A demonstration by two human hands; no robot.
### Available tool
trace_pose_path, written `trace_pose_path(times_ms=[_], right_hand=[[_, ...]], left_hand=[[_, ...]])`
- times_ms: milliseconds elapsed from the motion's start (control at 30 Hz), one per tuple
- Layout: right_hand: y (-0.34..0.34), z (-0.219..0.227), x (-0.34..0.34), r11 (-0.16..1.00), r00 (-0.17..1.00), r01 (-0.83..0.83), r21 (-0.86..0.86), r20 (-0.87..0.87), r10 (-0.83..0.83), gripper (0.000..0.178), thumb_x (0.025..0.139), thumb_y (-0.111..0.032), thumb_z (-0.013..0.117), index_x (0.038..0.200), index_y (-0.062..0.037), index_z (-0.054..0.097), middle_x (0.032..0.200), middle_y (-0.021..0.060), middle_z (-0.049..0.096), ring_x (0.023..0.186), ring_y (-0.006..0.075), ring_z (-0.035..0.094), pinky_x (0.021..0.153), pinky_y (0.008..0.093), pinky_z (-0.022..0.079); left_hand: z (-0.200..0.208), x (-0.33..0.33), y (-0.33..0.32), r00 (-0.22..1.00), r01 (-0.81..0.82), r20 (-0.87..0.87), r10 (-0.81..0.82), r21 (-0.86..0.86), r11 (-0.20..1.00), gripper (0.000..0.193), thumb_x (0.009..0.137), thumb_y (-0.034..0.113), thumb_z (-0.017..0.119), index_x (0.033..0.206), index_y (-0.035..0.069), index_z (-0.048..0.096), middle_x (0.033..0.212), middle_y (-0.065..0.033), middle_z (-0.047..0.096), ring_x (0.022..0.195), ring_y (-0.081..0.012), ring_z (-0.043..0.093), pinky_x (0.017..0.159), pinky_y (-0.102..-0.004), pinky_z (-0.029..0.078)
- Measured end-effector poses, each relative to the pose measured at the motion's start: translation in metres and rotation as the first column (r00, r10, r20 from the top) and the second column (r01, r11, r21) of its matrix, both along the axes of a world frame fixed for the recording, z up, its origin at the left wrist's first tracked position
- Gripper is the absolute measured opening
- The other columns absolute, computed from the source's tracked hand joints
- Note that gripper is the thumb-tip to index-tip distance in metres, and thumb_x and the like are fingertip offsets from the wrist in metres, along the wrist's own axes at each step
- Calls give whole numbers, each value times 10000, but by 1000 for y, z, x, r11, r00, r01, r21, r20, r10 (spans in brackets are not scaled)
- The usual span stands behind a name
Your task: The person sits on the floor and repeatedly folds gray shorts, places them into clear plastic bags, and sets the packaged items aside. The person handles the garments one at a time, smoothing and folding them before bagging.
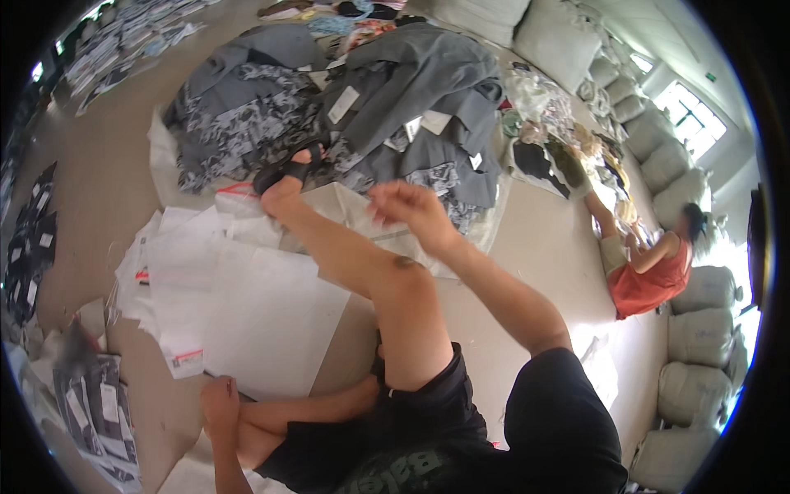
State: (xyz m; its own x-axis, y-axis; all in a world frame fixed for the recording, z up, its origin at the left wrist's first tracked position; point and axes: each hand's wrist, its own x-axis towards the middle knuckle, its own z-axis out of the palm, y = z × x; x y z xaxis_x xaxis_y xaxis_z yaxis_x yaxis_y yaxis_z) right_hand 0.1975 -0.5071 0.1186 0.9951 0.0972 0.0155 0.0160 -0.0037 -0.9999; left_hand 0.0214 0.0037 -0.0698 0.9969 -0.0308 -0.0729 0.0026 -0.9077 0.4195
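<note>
My right hand [411, 216] is raised in front of my bent knee, its fingers loosely bent, apart and a little blurred. Nothing shows in them. Low on the left, my left hand [220, 402] is a closed fist beside my folded leg, at the near edge of a stack of white plastic bags [271, 321]. No object is visible in it. Beyond my right hand lies a heap of grey garments [420, 74] with white tags. A pile of grey patterned garments [239, 123] adjoins it on the left, with my sandalled foot [292, 169] against its near side.
Packed garments [95, 412] lie at the lower left, and dark tagged ones [31, 239] at the far left. On the right, a person in a red top [658, 276] sits by mixed clothes [609, 160]. Stuffed white sacks [699, 321] line the right wall.
</note>
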Motion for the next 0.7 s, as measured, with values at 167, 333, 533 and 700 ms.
trace_pose_path(times_ms=[167, 333, 533, 700], right_hand=[[-108, -55, 137, 846, 856, 516, 136, -69, -512, 557, 988, -198, 741, 1488, -61, 537, 958, 42, 682, 818, 130, 651, 661, 272, 497], [-165, -48, 261, 782, 776, 623, 26, 110, -621, 416, 991, -250, 716, 1357, -56, 690, 1012, 39, 707, 872, 129, 640, 701, 292, 494], [-112, 13, 311, 829, 849, 493, 266, 60, -524, 310, 1000, -229, 685, 1232, -36, 756, 1063, 70, 741, 940, 164, 672, 806, 272, 515], [17, 100, 262, 965, 709, -6, 263, 681, -181, 389, 1111, -271, 567, 1302, 44, 690, 1207, 71, 712, 1147, 166, 639, 1092, 328, 491]], left_hand=[[-10, -28, -1, 996, -30, -82, 31, 13, 999, 182, 965, 168, 670, 940, -3, 727, 872, -210, 720, 808, -401, 695, 753, -496, 545], [-5, -6, -1, 999, -23, -32, 25, 67, 997, 173, 961, 166, 678, 936, 2, 725, 855, -199, 718, 807, -400, 690, 757, -505, 541], [-2, 0, -5, 999, -16, -44, 20, 81, 997, 172, 965, 169, 680, 945, 6, 731, 854, -197, 715, 807, -388, 695, 756, -489, 547], [19, 6, -20, 991, -92, -120, 55, -333, 938, 272, 1018, 259, 663, 1073, 2, 734, 917, -178, 742, 888, -330, 741, 833, -441, 559]])
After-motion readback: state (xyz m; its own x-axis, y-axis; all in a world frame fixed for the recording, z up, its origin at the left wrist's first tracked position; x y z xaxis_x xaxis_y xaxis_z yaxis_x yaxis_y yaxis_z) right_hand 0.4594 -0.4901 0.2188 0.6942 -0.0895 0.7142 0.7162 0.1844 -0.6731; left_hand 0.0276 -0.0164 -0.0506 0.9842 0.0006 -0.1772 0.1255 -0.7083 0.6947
